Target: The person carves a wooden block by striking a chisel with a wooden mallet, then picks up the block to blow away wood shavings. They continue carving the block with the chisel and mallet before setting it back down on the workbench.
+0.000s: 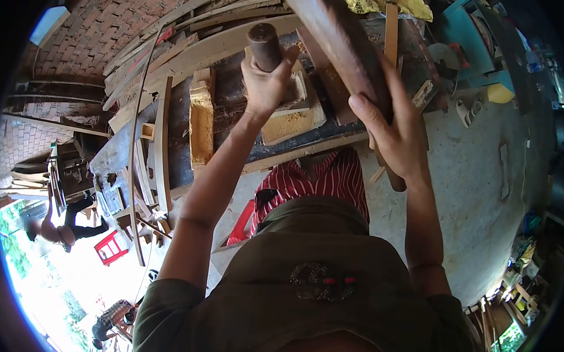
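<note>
My left hand [266, 85] is closed around the thick, dark round handle of a chisel [264, 42], held upright with its worn top showing; the blade is hidden below the fist. Beneath it lies a hollowed wooden block [294, 128] with a pale, freshly cut surface. My right hand [398, 133] grips a long, heavy wooden mallet [345, 51], which is raised close to the camera and slants up to the left. To the left of the block rests another piece of wood with a carved trough [201, 123].
The dark workbench [232, 103] carries boards and wood shavings. Long planks [162, 147] lean at its left, and timber is stacked against the brick wall [107, 27]. A red stool [111, 247] and two people are at the far left. Slippers [467, 112] lie on the concrete floor.
</note>
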The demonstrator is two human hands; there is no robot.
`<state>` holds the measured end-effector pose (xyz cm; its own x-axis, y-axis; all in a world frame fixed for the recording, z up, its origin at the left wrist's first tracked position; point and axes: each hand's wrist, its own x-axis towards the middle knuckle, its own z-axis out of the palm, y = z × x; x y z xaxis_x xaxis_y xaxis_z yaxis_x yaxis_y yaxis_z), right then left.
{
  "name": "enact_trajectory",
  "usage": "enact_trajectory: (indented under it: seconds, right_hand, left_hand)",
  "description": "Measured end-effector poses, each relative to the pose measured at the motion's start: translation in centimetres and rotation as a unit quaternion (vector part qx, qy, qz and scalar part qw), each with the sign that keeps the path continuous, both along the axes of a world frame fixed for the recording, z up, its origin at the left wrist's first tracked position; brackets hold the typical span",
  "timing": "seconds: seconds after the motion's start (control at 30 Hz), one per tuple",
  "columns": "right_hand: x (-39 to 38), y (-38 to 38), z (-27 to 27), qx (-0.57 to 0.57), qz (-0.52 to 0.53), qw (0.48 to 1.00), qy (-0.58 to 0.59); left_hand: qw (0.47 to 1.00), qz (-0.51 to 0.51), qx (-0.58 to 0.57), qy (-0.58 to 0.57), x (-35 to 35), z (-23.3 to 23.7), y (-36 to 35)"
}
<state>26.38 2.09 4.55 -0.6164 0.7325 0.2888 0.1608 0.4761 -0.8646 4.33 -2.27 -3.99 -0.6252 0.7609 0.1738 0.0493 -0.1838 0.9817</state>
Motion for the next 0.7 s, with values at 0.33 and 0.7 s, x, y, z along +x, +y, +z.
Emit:
enact_trajectory:
  seconds: [0.33, 0.7]
  right_hand:
    - [-2.2, -0.6, 2.6, 0.137, 0.021, 0.982, -0.128]
    - [1.7, -1.3, -2.4, -0.124, -0.039, 0.989, -0.065]
  left_hand:
    - [0.994, -0.041, 0.049, 0.089, 3.0, 0.1, -0.3]
    - [0.991, 0.074, 0.095, -0.060, -0.3, 2.8, 0.8]
